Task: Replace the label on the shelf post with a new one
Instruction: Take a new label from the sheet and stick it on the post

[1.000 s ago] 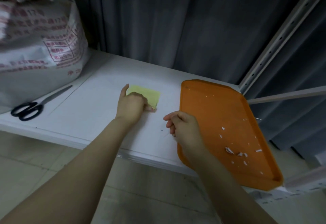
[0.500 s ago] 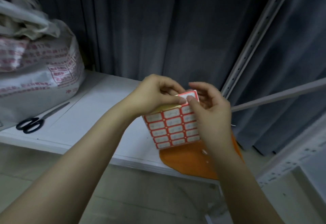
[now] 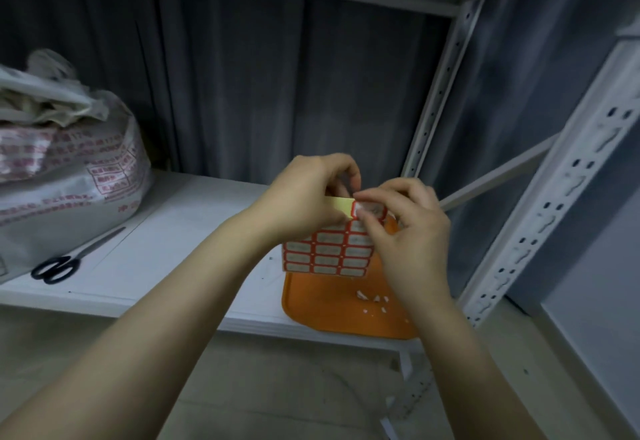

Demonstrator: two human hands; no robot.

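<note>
Peeling appears under way in the head view: left hand [image 3: 308, 197] pinches the label sheet [image 3: 329, 254] by its yellow backing, right hand [image 3: 405, 228] nips a corner label [image 3: 372, 210]. Risk: the label tears or folds onto itself if pulled unevenly. Shelf post [image 3: 554, 211] stands at three o'clock, unobstructed. Orange tray [image 3: 332, 308] lies below; scissors [image 3: 57, 268] and bag [image 3: 65, 176] at nine o'clock.

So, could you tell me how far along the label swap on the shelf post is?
Done, it seems: white scraps on the orange tray suggest the old label was scraped off. In hand: the left hand holds the label sheet while the right hand picks at a top-corner label. Left: freeing that label and sticking it on the post, which shows none yet.
</note>
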